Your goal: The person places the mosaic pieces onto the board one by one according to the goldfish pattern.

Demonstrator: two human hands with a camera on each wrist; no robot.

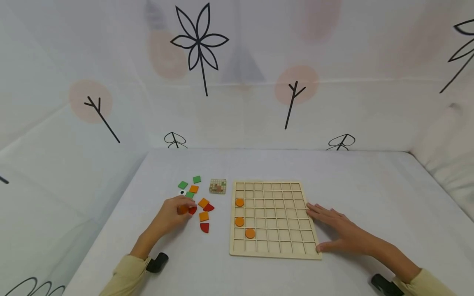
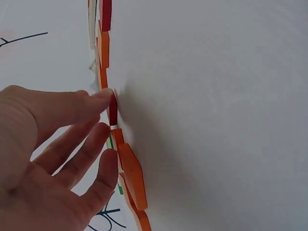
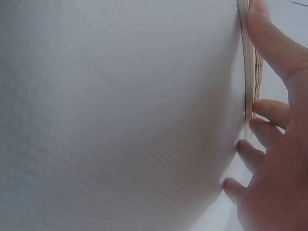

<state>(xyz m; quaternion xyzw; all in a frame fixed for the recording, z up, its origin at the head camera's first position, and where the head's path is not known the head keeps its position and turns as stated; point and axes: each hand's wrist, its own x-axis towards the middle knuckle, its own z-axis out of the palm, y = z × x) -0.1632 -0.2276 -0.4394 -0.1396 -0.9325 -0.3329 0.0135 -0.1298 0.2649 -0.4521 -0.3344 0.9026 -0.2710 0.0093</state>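
Note:
My left hand is low over the loose pieces left of the board. Its thumb and fingertips pinch a red quarter-circle piece, whose edge shows under the thumb in the left wrist view. An orange piece is partly hidden beneath that hand. With fingers spread, my right hand rests against the right edge of the pale wooden grid board. In the right wrist view its thumb touches the board's edge. Orange discs, one of them this disc, lie in cells on the board's left side.
Near the left hand lie green pieces, orange squares, red quarter-circles and a white piece with a black dot. A small patterned grid card sits beyond them, beside the board. Patterned white cloth stands behind the table.

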